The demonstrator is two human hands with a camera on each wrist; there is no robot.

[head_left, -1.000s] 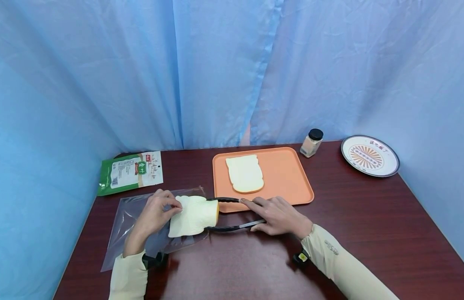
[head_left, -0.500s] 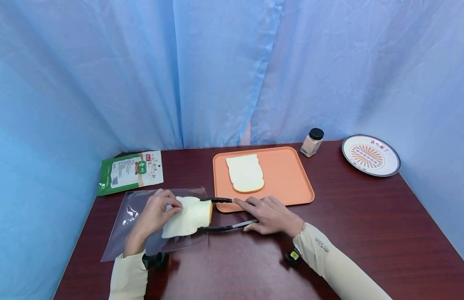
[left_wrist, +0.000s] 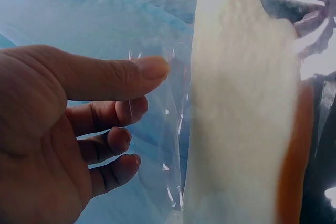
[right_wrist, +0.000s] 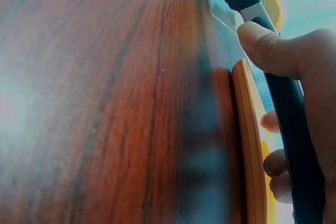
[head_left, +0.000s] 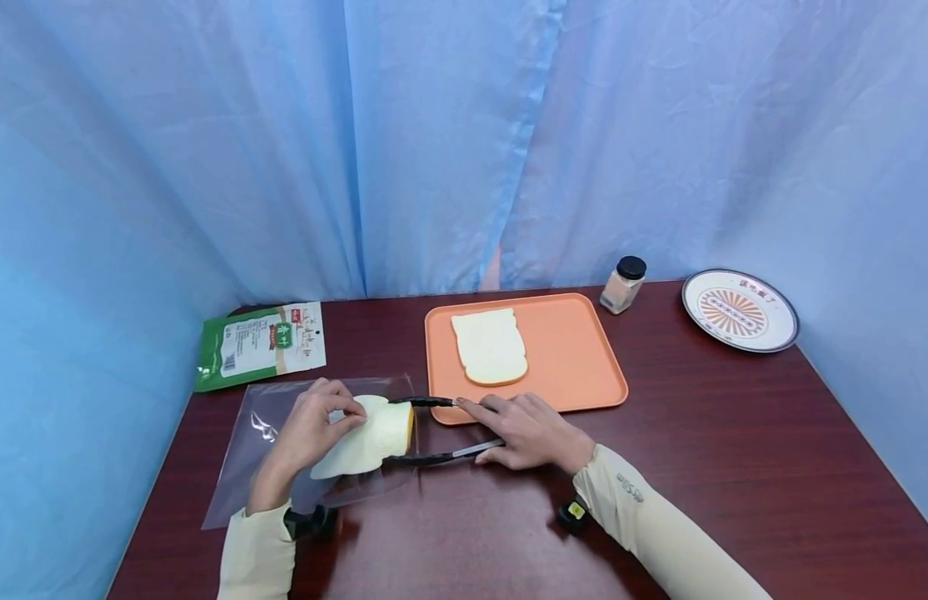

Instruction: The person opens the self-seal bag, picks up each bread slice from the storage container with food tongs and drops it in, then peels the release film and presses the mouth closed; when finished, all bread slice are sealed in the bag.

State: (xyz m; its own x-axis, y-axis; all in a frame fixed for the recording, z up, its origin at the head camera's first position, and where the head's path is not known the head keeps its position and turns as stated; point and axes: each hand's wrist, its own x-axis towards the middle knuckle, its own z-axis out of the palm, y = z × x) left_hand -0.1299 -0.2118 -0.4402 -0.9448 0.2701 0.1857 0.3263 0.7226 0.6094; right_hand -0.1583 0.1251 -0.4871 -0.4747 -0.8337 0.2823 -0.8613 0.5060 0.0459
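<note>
Tongs (head_left: pixel 426 459) with black tips clasp the two sides of a white bread slice (head_left: pixel 374 437) with an orange-brown crust. My right hand (head_left: pixel 535 429) grips both arms of the tongs, thumb on one and fingers on the other. The slice lies largely within a clear plastic bag (head_left: pixel 242 450), its crust end near the mouth on the right. Between thumb and forefinger my left hand (head_left: pixel 311 425) pinches the bag's film, and in the left wrist view the slice (left_wrist: pixel 241 103) stands just beyond those fingertips. The right wrist view shows a thumb along the tongs (right_wrist: pixel 294 129).
An orange tray (head_left: pixel 569 358) with another bread slice (head_left: pixel 490 346) on it lies behind the tongs. Further right stand a black-lidded jar (head_left: pixel 620 292) and a patterned plate (head_left: pixel 779 312). A green and white pouch (head_left: pixel 246 346) lies back left. Blue curtains surround the table.
My right hand has moved left with the tongs, carrying the bread slice deeper into the bag. The left hand keeps its place with its pinch on the film.
</note>
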